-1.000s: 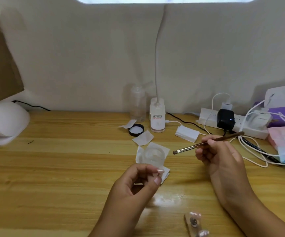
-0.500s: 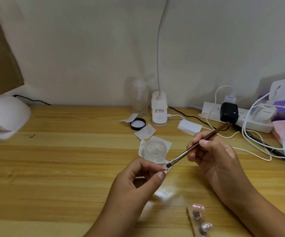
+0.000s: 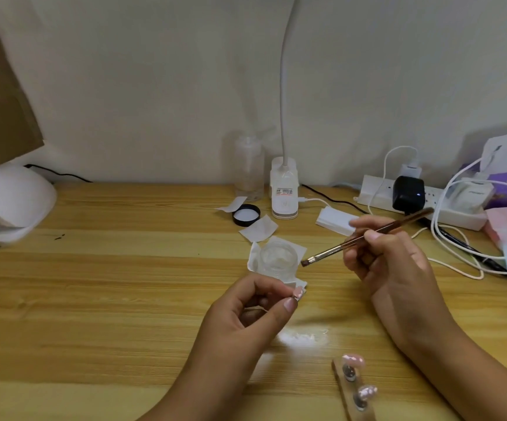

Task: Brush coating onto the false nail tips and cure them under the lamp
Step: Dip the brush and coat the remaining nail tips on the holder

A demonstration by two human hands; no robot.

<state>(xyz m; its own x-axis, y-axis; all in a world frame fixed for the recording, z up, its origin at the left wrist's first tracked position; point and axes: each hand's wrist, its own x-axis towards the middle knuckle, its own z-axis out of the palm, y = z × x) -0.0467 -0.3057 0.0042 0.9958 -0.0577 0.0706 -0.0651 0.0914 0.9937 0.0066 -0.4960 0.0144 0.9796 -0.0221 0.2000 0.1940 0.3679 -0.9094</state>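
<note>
My left hand pinches a small pink false nail tip between thumb and fingertips, above the wooden table. My right hand grips a thin brown brush, its bristle end hanging just right of an open clear jar that stands on white paper. The brush tip is a little above and to the right of the nail tip, not touching it. Two more pink nail tips sit on a wooden holder strip at the bottom. The white curing lamp lies at the far left.
A black jar lid, paper squares, a clear bottle and a white clip lamp base stand behind the jar. A power strip with chargers and tangled white cables fills the back right, beside pastel packets. A brown cardboard sheet leans at upper left.
The brush touched the nail tip half a second ago; it has now lifted up and to the right, away from it. My left hand keeps its pinch in the same spot.
</note>
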